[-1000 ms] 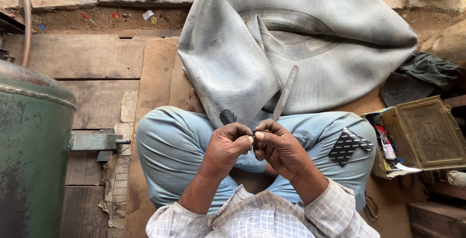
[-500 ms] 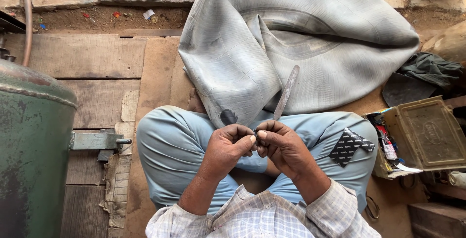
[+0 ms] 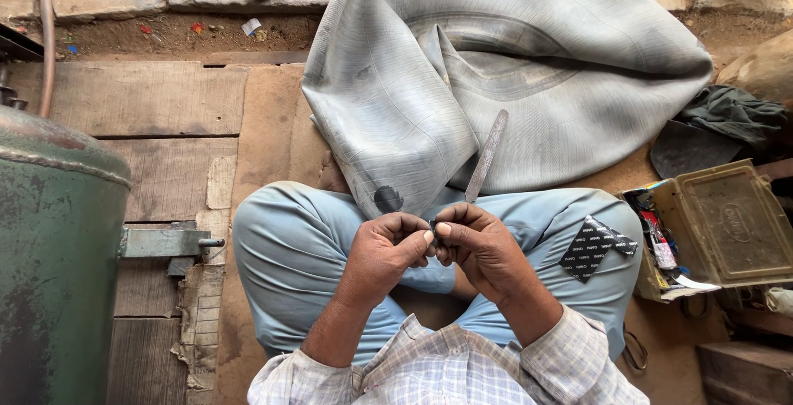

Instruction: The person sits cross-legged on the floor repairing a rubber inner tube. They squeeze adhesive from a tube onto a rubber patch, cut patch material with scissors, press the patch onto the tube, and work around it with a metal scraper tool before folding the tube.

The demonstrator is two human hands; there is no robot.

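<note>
Both hands pinched on one small dark piece, over my lap

My left hand [image 3: 382, 254] and right hand [image 3: 479, 244] were closed fingertip to fingertip on a small dark piece [image 3: 433, 225] – too small to tell what – with a flat metal file [image 3: 486, 155] rising from my right fist. Since a second earlier almost nothing had shifted – same pinch, same tilt. The grey inner tube [image 3: 496, 66], dark-spotted, lay draped over my knees

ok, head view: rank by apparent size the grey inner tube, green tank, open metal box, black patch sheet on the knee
1. grey inner tube, clearly largest.
2. green tank, cut off by the frame edge, so only its visible part counts.
3. open metal box.
4. black patch sheet, smallest; it lies on the knee, nearer the camera, yet looks smallest anyway.
</note>
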